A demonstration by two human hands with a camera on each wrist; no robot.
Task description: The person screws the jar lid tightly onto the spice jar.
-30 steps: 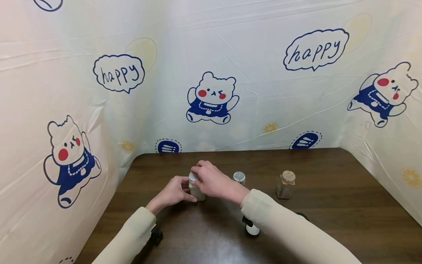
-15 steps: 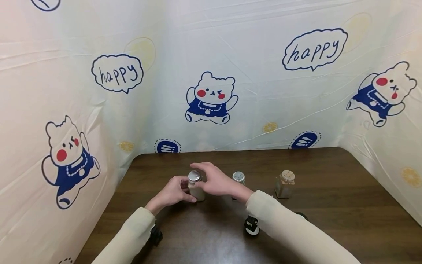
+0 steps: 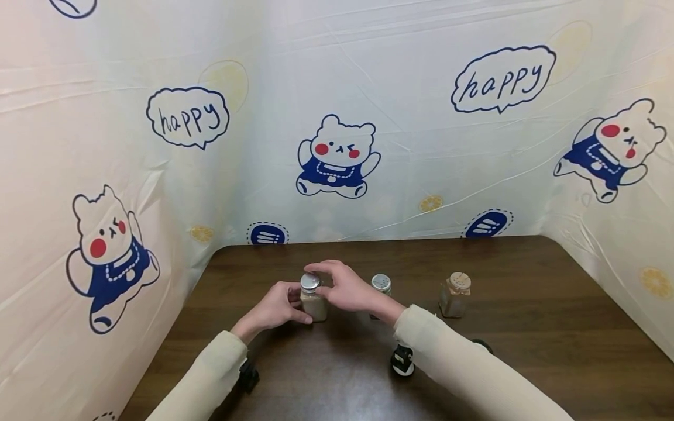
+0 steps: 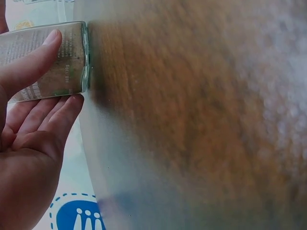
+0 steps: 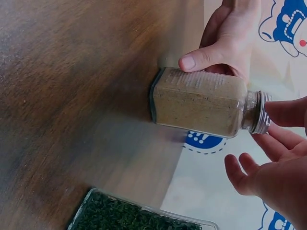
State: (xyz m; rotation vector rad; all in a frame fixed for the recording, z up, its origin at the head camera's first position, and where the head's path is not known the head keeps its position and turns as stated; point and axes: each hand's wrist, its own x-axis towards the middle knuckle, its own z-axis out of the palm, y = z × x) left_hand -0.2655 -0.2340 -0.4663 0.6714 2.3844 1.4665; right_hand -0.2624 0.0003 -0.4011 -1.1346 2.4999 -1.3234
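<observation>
A square glass spice jar (image 3: 315, 308) with tan powder and a silver lid (image 5: 262, 113) stands upright on the dark wooden table. My left hand (image 3: 270, 306) grips its body from the left. In the left wrist view the thumb of the left hand (image 4: 33, 158) lies across the printed glass, with fingers on the opposite side. At the top, my right hand (image 3: 348, 288) pinches the lid between thumb and fingers. The right wrist view shows the thumb of that right hand (image 5: 283, 182) at the lid's edge, the lower fingers loose and off the glass.
A second jar (image 3: 381, 284), partly behind the right hand, holds dark green flakes in the right wrist view. Farther right stands a third jar (image 3: 454, 298) with a pale perforated top. A patterned curtain (image 3: 411, 117) hangs behind the table (image 3: 516, 280).
The right hand's fingers opened away from the lid half a second ago, baring it, and have now come back in round it. The left hand keeps its grip and the jar stays put.
</observation>
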